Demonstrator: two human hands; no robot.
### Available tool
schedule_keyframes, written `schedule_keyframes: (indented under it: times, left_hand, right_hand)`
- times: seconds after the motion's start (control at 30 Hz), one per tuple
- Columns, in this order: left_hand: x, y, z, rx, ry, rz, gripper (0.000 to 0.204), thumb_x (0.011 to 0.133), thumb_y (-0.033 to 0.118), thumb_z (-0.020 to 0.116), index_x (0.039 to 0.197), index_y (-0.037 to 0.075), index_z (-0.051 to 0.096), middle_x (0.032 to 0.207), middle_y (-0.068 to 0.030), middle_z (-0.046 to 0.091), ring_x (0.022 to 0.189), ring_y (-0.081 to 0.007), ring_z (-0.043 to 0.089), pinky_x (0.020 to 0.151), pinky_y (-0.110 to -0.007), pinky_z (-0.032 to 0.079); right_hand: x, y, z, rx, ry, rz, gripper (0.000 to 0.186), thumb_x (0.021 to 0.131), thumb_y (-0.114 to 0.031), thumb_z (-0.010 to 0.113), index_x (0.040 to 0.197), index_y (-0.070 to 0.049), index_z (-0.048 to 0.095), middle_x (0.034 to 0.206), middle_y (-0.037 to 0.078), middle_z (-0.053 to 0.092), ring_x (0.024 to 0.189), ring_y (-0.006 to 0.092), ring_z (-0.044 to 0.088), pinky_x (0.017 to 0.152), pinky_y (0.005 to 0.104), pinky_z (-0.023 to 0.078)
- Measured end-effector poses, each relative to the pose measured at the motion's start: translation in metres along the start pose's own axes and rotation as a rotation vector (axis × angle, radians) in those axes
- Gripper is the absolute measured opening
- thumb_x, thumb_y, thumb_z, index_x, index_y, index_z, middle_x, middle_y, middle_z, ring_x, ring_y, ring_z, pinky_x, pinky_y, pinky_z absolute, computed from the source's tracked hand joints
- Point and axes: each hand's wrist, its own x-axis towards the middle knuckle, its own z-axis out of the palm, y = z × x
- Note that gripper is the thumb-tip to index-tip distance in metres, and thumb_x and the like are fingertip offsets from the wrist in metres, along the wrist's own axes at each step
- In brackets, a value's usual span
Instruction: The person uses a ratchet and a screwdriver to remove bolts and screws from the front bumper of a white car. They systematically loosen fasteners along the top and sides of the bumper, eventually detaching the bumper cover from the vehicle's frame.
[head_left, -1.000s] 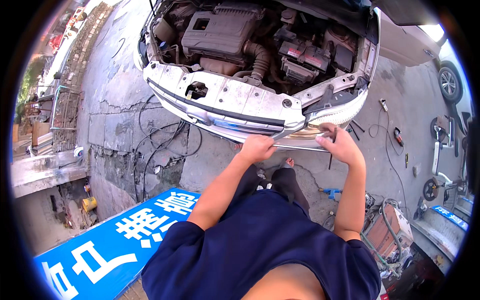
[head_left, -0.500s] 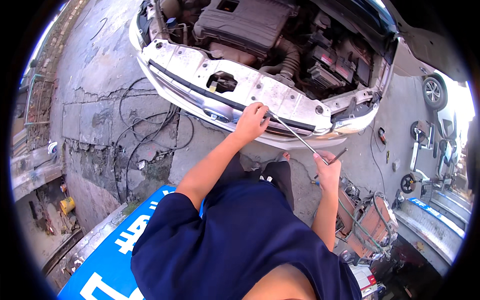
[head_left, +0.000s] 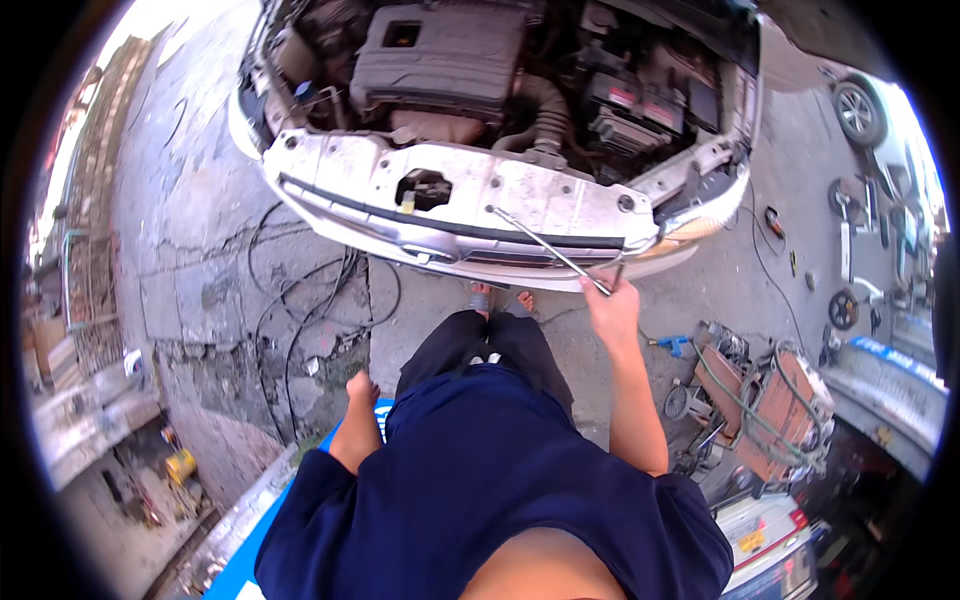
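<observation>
In my right hand (head_left: 614, 305) is a long chrome bar tool (head_left: 548, 247) with a short dark piece near the gripped end; my fingers are closed on it. It slants up leftward, its far end over the pale upper front panel (head_left: 545, 200) of a car, above the bumper (head_left: 340, 225). My left hand (head_left: 362, 388) hangs low beside my dark trousers, left of my hip; its fingers are small and smeared, so their state is unclear. The open engine bay (head_left: 435, 60) lies beyond the panel.
Black hoses (head_left: 290, 315) loop on cracked concrete at left, beside a recessed pit (head_left: 130, 525) with a yellow container (head_left: 180, 465). At right are a blue tool (head_left: 670, 345), brown equipment (head_left: 770, 420) with hoses, a scooter (head_left: 845, 250) and another car (head_left: 880, 135). A blue sign (head_left: 250, 560) lies behind me.
My left hand has left the car front and the bar and dropped to my side. My right hand has moved slightly left and up, still holding the bar.
</observation>
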Motion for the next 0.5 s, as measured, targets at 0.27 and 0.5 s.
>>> schedule_keyframes:
  times: [0.27,0.5]
  left_hand:
    - [-0.008,0.113,-0.055,0.556,-0.079,0.428,0.014,0.087,0.016,0.056,0.095,0.005,0.054,0.066,-0.0045,0.053,0.05,-0.0163,0.054,0.041,-0.031,0.039]
    - [0.032,0.232,0.067,0.596,-0.263,0.977,0.018,0.086,0.015,0.061,0.092,-0.002,0.062,0.074,-0.0077,0.062,0.065,-0.0159,0.059,0.061,-0.031,0.048]
  right_hand:
    - [-0.027,-0.052,0.007,0.131,0.152,0.134,0.02,0.087,-0.016,0.07,0.093,0.003,0.068,0.075,0.014,0.07,0.064,0.0197,0.069,0.061,0.0329,0.052]
    - [-0.032,-0.053,0.051,-0.112,0.403,-0.067,0.021,0.086,-0.017,0.072,0.095,0.002,0.07,0.066,0.01,0.064,0.052,0.0133,0.049,0.053,0.0307,0.042]
